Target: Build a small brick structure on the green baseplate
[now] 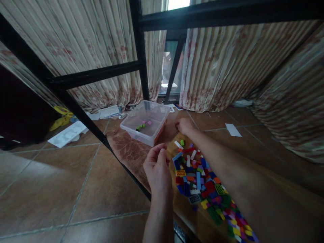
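Note:
My left hand (159,163) hovers at the left edge of the toy building bricks, its thumb and fingertips pressed together. Whatever is in that pinch, if anything, cannot be made out. Farther off, beyond the pile, my right hand (186,126) is closed with curled fingers, and its contents are hidden too. Loose bricks (198,180) of many colours lie spread on a yellowish-brown surface (202,219) beneath my right forearm. A clear plastic box (154,116) stands ahead of my left hand, with a few green, pink and black bricks (142,126) at its bottom.
A brown patterned cloth (126,143) lies under the box. Black metal bars (141,50) cross in front of striped curtains (96,50). Papers (68,133) and a white sheet (233,130) rest on the tiled floor (101,179). Something yellow (60,116) is at the far left.

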Demonstrator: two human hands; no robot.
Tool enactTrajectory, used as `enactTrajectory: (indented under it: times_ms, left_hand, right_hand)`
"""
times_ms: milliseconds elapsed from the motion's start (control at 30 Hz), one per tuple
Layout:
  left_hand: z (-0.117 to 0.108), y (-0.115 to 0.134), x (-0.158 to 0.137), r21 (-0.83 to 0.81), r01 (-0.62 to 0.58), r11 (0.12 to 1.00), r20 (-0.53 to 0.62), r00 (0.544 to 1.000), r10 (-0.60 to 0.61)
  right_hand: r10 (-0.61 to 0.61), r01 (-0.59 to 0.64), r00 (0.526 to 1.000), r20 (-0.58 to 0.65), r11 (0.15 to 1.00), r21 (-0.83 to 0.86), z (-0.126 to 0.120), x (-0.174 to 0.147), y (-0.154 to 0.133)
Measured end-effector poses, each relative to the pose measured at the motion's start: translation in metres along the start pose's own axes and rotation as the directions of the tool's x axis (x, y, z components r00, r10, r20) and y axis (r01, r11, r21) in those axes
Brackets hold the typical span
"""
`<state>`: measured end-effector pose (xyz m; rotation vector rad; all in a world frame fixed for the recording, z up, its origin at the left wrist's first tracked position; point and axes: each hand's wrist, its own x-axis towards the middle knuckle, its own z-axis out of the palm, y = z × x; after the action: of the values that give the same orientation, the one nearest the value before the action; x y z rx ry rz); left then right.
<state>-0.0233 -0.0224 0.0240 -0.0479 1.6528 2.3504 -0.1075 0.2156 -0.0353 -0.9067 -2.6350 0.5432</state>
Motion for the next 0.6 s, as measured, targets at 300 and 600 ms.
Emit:
enactTrajectory:
  times_ms: [300, 600]
  left_hand:
    - [0.004, 0.0, -0.002, 0.0, 0.031, 1.0, 0.034, 0.999, -0.031]
    - [0.006, 0.002, -0.011, 0.008, 0.034, 0.999, 0.081, 0.996, -0.034]
  right_hand:
    - [-0.079, 0.073, 0.991, -0.11, 0.996, -0.055, -0.08, -0.058, 0.005]
    - [-0.069, 0.078, 0.996, -0.062, 0.983, 0.166, -0.112, -0.205, 0.055]
